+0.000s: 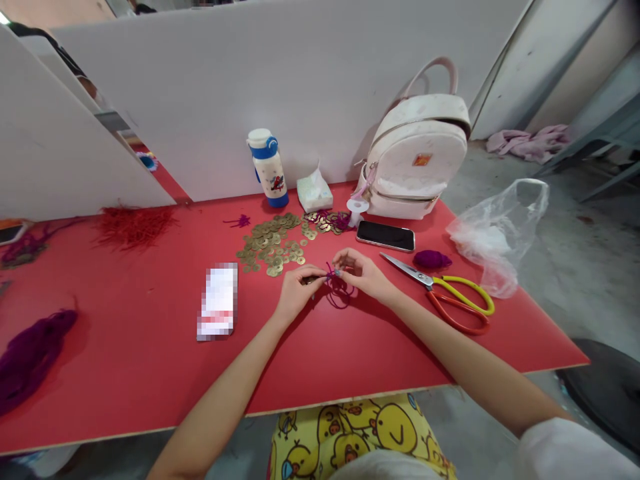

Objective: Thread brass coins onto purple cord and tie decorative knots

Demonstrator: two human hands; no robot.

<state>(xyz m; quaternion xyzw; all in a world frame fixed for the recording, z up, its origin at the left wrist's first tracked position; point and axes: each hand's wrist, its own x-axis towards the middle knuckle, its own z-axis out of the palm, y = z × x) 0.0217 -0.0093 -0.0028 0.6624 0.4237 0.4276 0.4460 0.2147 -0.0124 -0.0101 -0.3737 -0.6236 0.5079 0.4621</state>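
Observation:
Above the red table, my left hand (pixel 301 288) is closed in a pinch, with a small brass-coloured piece, perhaps a coin, showing between its fingers. A thin purple cord (pixel 340 301) runs from its fingertips and hangs in loose loops. My right hand (pixel 365 275) is closed on the same cord, thumb and index finger together and the other fingers curled. Just beyond my hands lies a spread of brass coins with holes (pixel 273 243). Whether the cord passes through the piece in my left hand is too small to tell.
Scissors (pixel 433 283), a phone (pixel 385 235), a purple yarn bundle (pixel 433 259) and a plastic bag (pixel 500 240) lie right. Behind stand a bottle (pixel 269 167), tissues (pixel 315 193), a white spool (pixel 357 210) and a backpack (pixel 417 157). Left are a paper (pixel 219 300), red strands (pixel 133 227) and purple yarn (pixel 35 357).

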